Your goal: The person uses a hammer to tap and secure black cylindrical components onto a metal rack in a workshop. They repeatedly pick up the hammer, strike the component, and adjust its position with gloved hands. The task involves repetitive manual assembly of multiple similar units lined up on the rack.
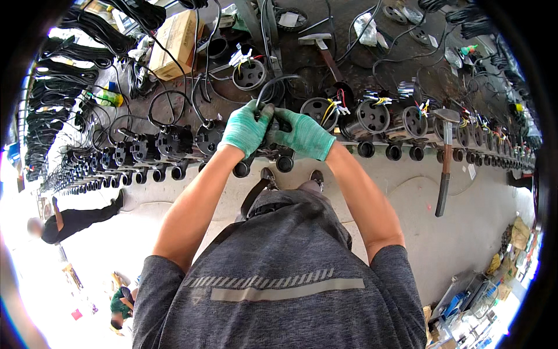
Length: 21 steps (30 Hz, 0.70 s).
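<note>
Black plastic and cast metal make up nearly everything on this bench (407,174): a long row of small pump bodies runs along its front edge from far left to far right.

My hands, both in green knit gloves, are close together at the middle of the row. The left hand (245,129) and right hand (303,135) are both closed around one pump (273,139), which sits at the bench edge directly in front of me. A black cable (278,81) arches up from between my hands and loops back over the bench. What my fingertips are doing at the pump's top is hidden by the gloves.

Progress, as I judge it: the pumps to my left (174,142) look closed up, with black cables already attached and coiled behind them. The pumps to my right (372,116) stand with open faces and loose coloured wires sticking out, so they appear not yet finished. On that reading I am roughly midway along the visible row, with the right-hand run still to do.

A hammer (444,163) lies across the bench edge to my right, untouched; a second hammer (325,52) lies further back. A cardboard box (174,43) and bundles of black cable (70,75) sit at the back left. Another person (70,221) is on the floor to the far left, apart from my work.
</note>
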Each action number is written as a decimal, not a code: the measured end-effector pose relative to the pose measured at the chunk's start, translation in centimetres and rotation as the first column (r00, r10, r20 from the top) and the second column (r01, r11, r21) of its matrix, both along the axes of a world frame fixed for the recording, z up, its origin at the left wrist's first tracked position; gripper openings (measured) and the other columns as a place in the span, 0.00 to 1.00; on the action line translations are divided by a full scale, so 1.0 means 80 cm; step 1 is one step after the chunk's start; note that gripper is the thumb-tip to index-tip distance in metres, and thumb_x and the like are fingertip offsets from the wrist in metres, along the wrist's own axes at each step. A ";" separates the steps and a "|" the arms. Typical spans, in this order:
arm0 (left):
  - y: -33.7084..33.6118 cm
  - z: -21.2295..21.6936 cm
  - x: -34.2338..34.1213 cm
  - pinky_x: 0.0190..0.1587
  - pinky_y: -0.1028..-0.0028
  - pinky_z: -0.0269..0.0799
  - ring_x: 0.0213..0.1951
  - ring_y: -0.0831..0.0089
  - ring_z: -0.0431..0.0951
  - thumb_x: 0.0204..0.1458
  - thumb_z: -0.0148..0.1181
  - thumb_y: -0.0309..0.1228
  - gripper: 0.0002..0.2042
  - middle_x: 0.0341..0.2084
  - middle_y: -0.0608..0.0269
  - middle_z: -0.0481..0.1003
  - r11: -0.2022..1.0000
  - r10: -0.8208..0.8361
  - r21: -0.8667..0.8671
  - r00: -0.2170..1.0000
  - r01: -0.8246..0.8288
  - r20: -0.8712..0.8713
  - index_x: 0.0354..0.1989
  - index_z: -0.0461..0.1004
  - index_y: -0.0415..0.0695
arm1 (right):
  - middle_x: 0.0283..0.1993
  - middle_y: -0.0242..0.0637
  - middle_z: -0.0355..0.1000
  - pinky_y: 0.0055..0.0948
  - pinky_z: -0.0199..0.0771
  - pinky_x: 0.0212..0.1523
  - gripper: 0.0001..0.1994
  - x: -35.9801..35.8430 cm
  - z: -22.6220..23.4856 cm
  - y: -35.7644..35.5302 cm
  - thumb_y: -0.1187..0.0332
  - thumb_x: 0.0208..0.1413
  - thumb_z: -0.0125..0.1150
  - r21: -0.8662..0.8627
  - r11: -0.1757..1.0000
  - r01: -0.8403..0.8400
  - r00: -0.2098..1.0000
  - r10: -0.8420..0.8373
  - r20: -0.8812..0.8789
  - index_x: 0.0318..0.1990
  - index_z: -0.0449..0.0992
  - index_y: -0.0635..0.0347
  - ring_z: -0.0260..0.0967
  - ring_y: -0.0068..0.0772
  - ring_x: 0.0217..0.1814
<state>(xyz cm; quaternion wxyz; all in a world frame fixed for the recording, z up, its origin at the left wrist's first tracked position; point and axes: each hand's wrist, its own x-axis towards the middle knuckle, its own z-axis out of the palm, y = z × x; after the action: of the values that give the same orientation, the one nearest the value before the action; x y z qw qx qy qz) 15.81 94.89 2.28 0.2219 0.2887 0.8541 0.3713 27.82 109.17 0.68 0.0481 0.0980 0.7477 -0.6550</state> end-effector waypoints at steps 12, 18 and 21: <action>0.005 -0.006 0.009 0.41 0.57 0.76 0.38 0.41 0.81 0.66 0.57 0.44 0.18 0.34 0.39 0.81 0.981 0.169 -0.079 0.983 -0.174 -0.070 0.45 0.78 0.38 | 0.57 0.37 0.78 0.28 0.74 0.57 0.28 -0.021 0.009 0.028 0.68 0.61 0.66 -0.094 0.974 -0.204 0.979 0.204 -0.012 0.68 0.68 0.62 0.73 0.24 0.54; 0.002 -0.011 0.012 0.41 0.58 0.77 0.39 0.42 0.82 0.65 0.58 0.44 0.19 0.34 0.39 0.81 0.977 0.209 -0.020 0.976 -0.210 -0.065 0.45 0.78 0.37 | 0.59 0.41 0.77 0.31 0.72 0.62 0.28 -0.033 0.000 0.036 0.67 0.61 0.65 -0.067 0.959 -0.276 0.961 0.275 -0.024 0.68 0.67 0.61 0.73 0.28 0.58; 0.003 -0.011 0.013 0.41 0.59 0.77 0.38 0.44 0.82 0.65 0.59 0.43 0.18 0.33 0.41 0.81 0.974 0.222 -0.020 0.972 -0.224 -0.079 0.45 0.78 0.37 | 0.58 0.40 0.77 0.30 0.72 0.62 0.29 -0.038 -0.021 0.036 0.67 0.62 0.64 -0.035 0.958 -0.283 0.958 0.281 -0.055 0.69 0.66 0.62 0.72 0.27 0.58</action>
<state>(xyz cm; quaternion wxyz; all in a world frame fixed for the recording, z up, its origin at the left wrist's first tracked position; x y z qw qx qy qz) 16.81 95.13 1.39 0.1500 0.2017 0.8943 0.3702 24.79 112.05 -1.04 0.1248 -0.0268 0.7408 -0.6594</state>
